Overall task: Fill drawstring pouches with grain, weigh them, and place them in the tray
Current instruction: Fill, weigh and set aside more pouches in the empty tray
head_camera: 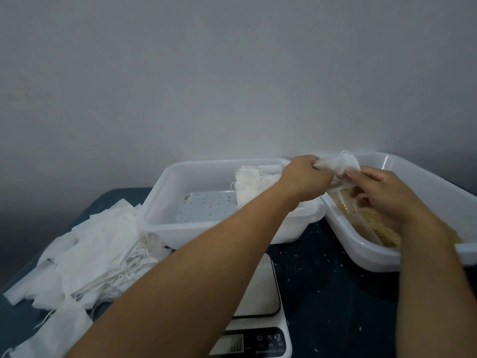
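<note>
My left hand point(307, 177) grips one end of a white drawstring pouch point(419, 165), held in the air above the gap between two white tubs. My right hand point(382, 195) touches the pouch's other end from below and right, its fingers curled near a clear scoop-like piece point(346, 196) over the grain point(382, 228) in the right tub point(366, 254). The middle tray point(160, 228) holds a few filled pouches point(251, 184) at its far right corner and scattered grains. A white scale point(263, 293) sits below my left forearm.
A heap of empty white pouches point(98, 254) with loose strings lies at the left on the dark blue table point(330, 293). Stray grains dot the table between the scale and the right tub. A grey wall stands right behind the tubs.
</note>
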{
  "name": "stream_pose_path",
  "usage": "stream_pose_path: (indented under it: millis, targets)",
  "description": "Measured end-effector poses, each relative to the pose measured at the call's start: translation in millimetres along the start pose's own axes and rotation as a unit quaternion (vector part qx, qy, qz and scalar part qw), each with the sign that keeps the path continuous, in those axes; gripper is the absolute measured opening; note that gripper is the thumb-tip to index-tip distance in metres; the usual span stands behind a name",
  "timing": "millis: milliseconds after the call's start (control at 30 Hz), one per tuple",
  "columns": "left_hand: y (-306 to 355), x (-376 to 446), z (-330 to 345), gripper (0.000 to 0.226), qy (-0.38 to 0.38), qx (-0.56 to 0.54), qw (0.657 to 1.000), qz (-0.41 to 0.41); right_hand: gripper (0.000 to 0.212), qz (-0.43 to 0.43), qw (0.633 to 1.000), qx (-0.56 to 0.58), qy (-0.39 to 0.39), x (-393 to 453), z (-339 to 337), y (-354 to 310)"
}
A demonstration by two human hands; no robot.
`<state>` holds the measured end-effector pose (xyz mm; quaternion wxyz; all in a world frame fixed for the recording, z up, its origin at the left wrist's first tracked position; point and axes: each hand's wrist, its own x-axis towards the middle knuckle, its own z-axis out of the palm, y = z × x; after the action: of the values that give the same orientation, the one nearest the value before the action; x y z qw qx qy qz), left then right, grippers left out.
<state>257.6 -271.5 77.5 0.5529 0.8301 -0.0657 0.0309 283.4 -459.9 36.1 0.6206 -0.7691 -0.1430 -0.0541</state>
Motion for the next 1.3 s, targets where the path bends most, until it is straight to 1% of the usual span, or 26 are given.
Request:
stream_pose_path:
  millis: [100, 233, 300, 367, 400, 500, 533, 633, 667, 700, 733, 767, 800, 867, 900, 933, 967, 1033, 1067, 1167, 1200, 1233, 1300]
  targets:
    - [0, 1, 1, 0.008, 0.009, 0.01, 1.0, 0.006, 0.022, 0.001, 1.0, -0.013, 0.008, 1, 2, 1]
    - [-2, 0, 4, 0.011, 0.015, 0.014, 1.0, 0.007, 0.025, -0.005, 0.993, -0.098, 0.066, 5, 1, 4]
    - [-2, 0, 5, 0.011, 0.02, 0.016, 1.0, 0.012, 0.023, -0.029, 0.994, -0.092, 0.051, 4, 1, 3]
    - [-2, 0, 6, 0.009, 0.025, 0.015, 0.999, 0.016, 0.023, -0.034, 0.996, -0.079, 0.034, 2, 1, 2]
    - [-2, 0, 6, 0.008, 0.027, 0.013, 0.999, 0.017, 0.027, -0.028, 0.994, -0.095, 0.039, 2, 1, 3]
    - [-3, -1, 6, 0.009, 0.028, 0.006, 0.999, 0.017, 0.045, -0.031, 0.975, -0.199, 0.098, 6, -3, 9]
    - [-3, -1, 6, 0.01, 0.029, 0.006, 0.999, 0.018, 0.047, -0.036, 0.973, -0.204, 0.105, 6, -3, 10]
    - [-3, -2, 8, 0.015, 0.031, 0.009, 0.999, 0.021, 0.035, -0.03, 0.99, -0.123, 0.065, 5, 0, 5]
    - [-3, -2, 9, 0.015, 0.032, 0.012, 0.999, 0.021, 0.036, -0.021, 0.991, -0.121, 0.058, 4, 1, 6]
    - [-4, -2, 9, 0.015, 0.033, 0.015, 0.999, 0.02, 0.042, -0.018, 0.986, -0.154, 0.061, 4, 1, 7]
    - [-5, -3, 10, 0.015, 0.032, 0.018, 0.999, 0.019, 0.046, -0.02, 0.977, -0.196, 0.076, 5, 1, 9]
    - [-5, -3, 10, 0.015, 0.031, 0.02, 0.999, 0.019, 0.048, -0.018, 0.972, -0.214, 0.097, 5, 0, 10]
    - [-6, -4, 11, 0.016, 0.032, 0.018, 0.999, 0.018, 0.047, -0.018, 0.974, -0.2, 0.106, 5, 0, 11]
    - [-6, -4, 11, 0.017, 0.038, 0.014, 0.999, 0.018, 0.038, -0.011, 0.99, -0.115, 0.084, 3, -1, 7]
    - [-7, -4, 11, 0.018, 0.042, 0.011, 0.999, 0.017, 0.035, -0.001, 0.993, -0.096, 0.072, 3, -1, 5]
    - [-7, -3, 12, 0.018, 0.045, 0.009, 0.999, 0.017, 0.037, 0.005, 0.992, -0.106, 0.066, 3, 0, 5]
    - [-7, -4, 12, 0.018, 0.045, 0.007, 0.999, 0.018, 0.042, 0.004, 0.986, -0.151, 0.067, 3, 0, 6]
    - [-8, -4, 13, 0.018, 0.041, 0.011, 0.999, 0.02, 0.05, -0.008, 0.964, -0.245, 0.105, 4, 1, 9]
    - [-9, -4, 14, 0.018, 0.041, 0.013, 0.999, 0.02, 0.051, -0.011, 0.961, -0.249, 0.117, 3, 0, 9]
    - [-9, -4, 14, 0.019, 0.042, 0.013, 0.999, 0.017, 0.043, -0.003, 0.98, -0.179, 0.089, 3, 0, 6]
    - [-10, -4, 14, 0.02, 0.043, 0.013, 0.999, 0.018, 0.041, 0.004, 0.979, -0.183, 0.088, 3, 1, 5]
    - [-10, -4, 14, 0.021, 0.043, 0.013, 0.999, 0.019, 0.043, 0.007, 0.973, -0.213, 0.092, 3, 1, 5]
    - [-10, -4, 15, 0.022, 0.043, 0.011, 0.999, 0.019, 0.051, 0.0, 0.958, -0.259, 0.122, 5, 0, 7]
